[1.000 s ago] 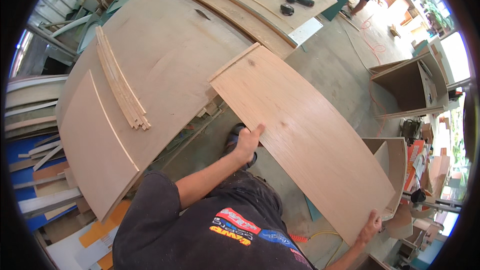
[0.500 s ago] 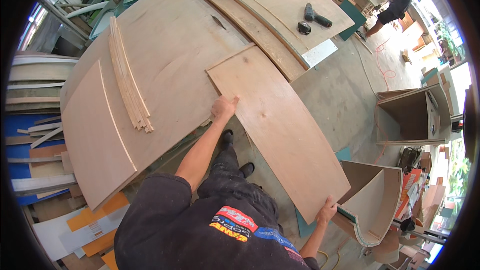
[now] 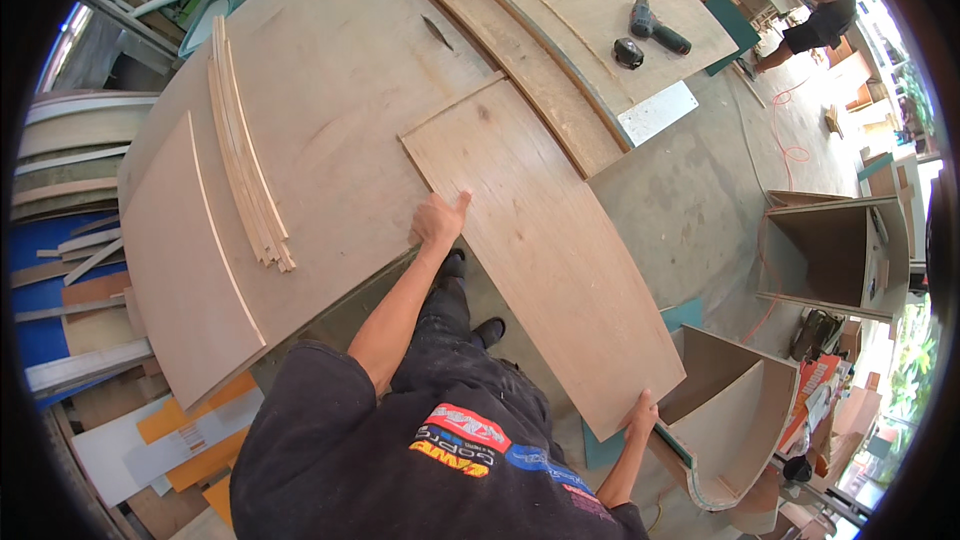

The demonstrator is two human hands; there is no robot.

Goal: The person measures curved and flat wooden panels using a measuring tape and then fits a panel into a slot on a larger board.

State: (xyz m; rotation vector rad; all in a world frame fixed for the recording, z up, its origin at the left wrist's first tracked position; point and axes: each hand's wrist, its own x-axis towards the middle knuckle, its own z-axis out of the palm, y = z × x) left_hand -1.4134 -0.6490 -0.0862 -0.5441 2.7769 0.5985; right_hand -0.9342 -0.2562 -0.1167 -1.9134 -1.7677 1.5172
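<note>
Swung further over the big workbench sheet (image 3: 330,70) since a moment ago, the plywood panel (image 3: 545,240) now laps its far corner onto it. Loose thin strips (image 3: 245,160) lie at the left. Left hand (image 3: 437,222) grips the panel's near long edge, thumb on top. Right hand (image 3: 640,412) clasps the lower corner, fingers probably curled beneath. A cordless drill (image 3: 655,27) rests beyond.

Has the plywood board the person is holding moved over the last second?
Yes. The plywood board has slid further onto the big workbench sheet; its far corner now overlaps the bench more, nearer the bundle of thin strips. Both hands grip it.
</note>
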